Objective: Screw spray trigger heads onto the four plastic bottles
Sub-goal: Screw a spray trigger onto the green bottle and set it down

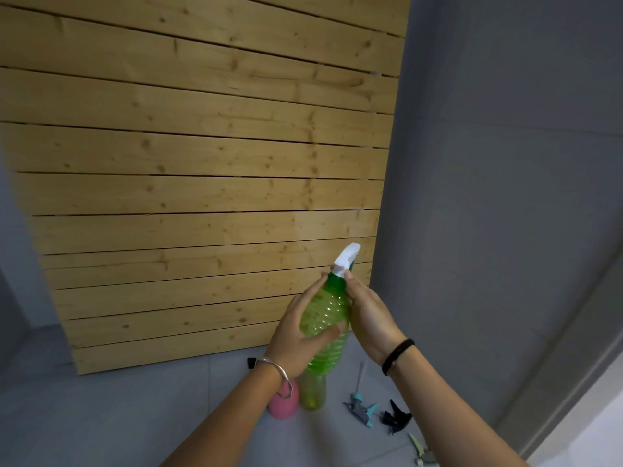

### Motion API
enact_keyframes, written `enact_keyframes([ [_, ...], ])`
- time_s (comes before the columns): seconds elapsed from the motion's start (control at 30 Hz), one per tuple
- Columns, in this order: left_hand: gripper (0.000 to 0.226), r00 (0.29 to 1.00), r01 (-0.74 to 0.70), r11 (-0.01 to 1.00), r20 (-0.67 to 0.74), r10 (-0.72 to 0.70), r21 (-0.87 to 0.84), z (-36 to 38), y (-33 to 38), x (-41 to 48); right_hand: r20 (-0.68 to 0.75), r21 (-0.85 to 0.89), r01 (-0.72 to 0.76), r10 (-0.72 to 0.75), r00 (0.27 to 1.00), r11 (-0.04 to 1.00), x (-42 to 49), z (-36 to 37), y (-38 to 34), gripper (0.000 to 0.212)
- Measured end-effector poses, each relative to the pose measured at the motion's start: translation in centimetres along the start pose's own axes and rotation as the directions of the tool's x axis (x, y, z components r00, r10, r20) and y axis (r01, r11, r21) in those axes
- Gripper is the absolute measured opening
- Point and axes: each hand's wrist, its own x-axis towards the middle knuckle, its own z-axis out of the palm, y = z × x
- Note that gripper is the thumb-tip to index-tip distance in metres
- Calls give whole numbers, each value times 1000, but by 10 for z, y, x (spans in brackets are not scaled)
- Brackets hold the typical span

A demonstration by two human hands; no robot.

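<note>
I hold a ribbed green plastic bottle [325, 321] in the air, tilted with its neck up and to the right. My left hand [298, 335] grips the bottle's body, thumb across the front. My right hand [367, 318] pinches the green collar under a white spray trigger head [347, 259] that sits on the neck. On the grey floor below stand a pink bottle [285, 404] and a yellow-green bottle [313, 390], both partly hidden by my left arm. Loose trigger heads lie to the right: a blue-grey one [360, 407], a black one [396, 416] and a pale green one [419, 451].
A slatted wooden panel [202, 163] leans against the grey wall [488, 197] straight ahead. A small black part [251, 362] lies on the floor by the panel's base. Grey floor tiles [118, 416] stretch to the left.
</note>
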Motion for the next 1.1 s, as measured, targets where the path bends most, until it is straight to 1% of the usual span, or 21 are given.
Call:
enact_keyframes([
  [0.1, 74, 1000, -3, 998, 3, 3, -55, 0, 2, -2, -44, 47, 25, -23, 999, 999, 1, 2, 2, 34],
  [0.23, 94, 997, 65, 993, -42, -69, -102, 2, 4, 1, -185, 94, 53, -35, 982, 994, 5, 7, 2, 40],
  [0.3, 100, 993, 103, 991, -49, -107, -88, 0, 5, 2, -148, -10, 81, -81, 986, 997, 3, 9, -1, 31],
  [0.37, 102, 992, 114, 992, -48, -117, -48, -1, 3, 3, -85, -128, 134, -145, 986, 983, 0, 13, -3, 14],
  [0.43, 99, 989, 132, 990, -63, -136, -57, -2, 5, 3, -99, -152, 153, -169, 981, 977, 1, 12, -3, 14],
  [0.5, 83, 974, 188, 964, -88, -207, -190, -2, 10, 5, -144, -131, 150, -168, 975, 980, 2, 11, -5, 18],
  [0.53, 74, 959, 243, 918, -67, -277, -313, -3, 13, 6, -168, -109, 152, -168, 971, 982, 2, 9, -6, 24],
  [0.6, 75, 881, 449, 717, 132, -454, -532, -4, 15, 7, -202, -35, 169, -172, 964, 985, 4, 6, -10, 32],
  [0.63, 79, 804, 580, 611, 260, -534, -539, -4, 15, 6, -211, -4, 176, -173, 962, 984, 4, 5, -13, 27],
  [0.67, 81, 733, 675, 548, 364, -575, -494, -5, 15, 4, -211, 13, 176, -170, 963, 984, 5, 4, -14, 20],
  [0.7, 81, 696, 717, 535, 427, -577, -447, -5, 14, 2, -211, 22, 177, -168, 963, 984, 5, 3, -15, 17],
  [0.73, 77, 707, 708, 559, 432, -561, -432, -4, 13, 1, -214, 27, 171, -162, 963, 985, 5, 2, -16, 17],
  [0.77, 70, 762, 648, 613, 382, -523, -453, -2, 12, 2, -219, 37, 168, -156, 963, 985, 5, 0, -16, 16],
  [0.83, 63, 875, 480, 721, 214, -434, -500, -1, 10, 3, -219, 60, 164, -148, 964, 985, 5, -3, -15, 26],
  [0.87, 70, 902, 422, 755, 146, -407, -503, 0, 9, 3, -215, 59, 162, -146, 966, 985, 5, -5, -15, 33],
  [0.9, 83, 909, 403, 745, 135, -395, -531, -1, 6, 5, -216, 52, 159, -144, 966, 986, 5, -6, -14, 35],
  [0.93, 92, 892, 440, 695, 189, -410, -568, -2, 6, 5, -218, 49, 157, -143, 965, 986, 5, -6, -14, 32],
  [1.0, 81, 817, 575, 574, 369, -443, -583, -2, 9, 3, -214, 56, 156, -140, 967, 986, 5, -7, -13, 20],
  [1.03, 73, 790, 613, 567, 416, -450, -550, -1, 10, 1, -208, 62, 152, -136, 969, 987, 5, -7, -13, 17],
  [1.07, 66, 805, 594, 611, 399, -439, -523, 0, 9, 1, -202, 69, 149, -133, 970, 986, 5, -8, -13, 17],
  [1.1, 62, 848, 529, 674, 331, -413, -515, 2, 8, 1, -197, 80, 150, -131, 971, 985, 5, -9, -14, 21],
])
